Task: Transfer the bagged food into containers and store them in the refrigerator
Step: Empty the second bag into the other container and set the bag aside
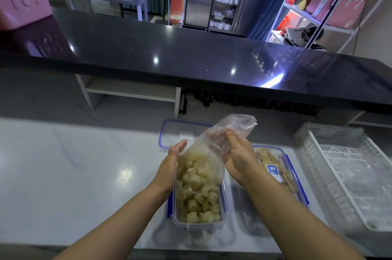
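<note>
right hand (237, 160) pinching bag (209, 151), left hand (169, 168) (flat)

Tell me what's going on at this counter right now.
A person is emptying a clear plastic bag of pale food chunks into an open container on the white counter. The right hand grips the bag's upper end; the left hand lies flat against its side. The container looks nearly full. A loose lid lies behind it, and a second container of strip-shaped food sits to the right.

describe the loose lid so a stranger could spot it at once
Look at the white counter below the black ledge. The lid lies flat behind the bag. Unlike the open tub and the shut tub, it holds nothing.
</note>
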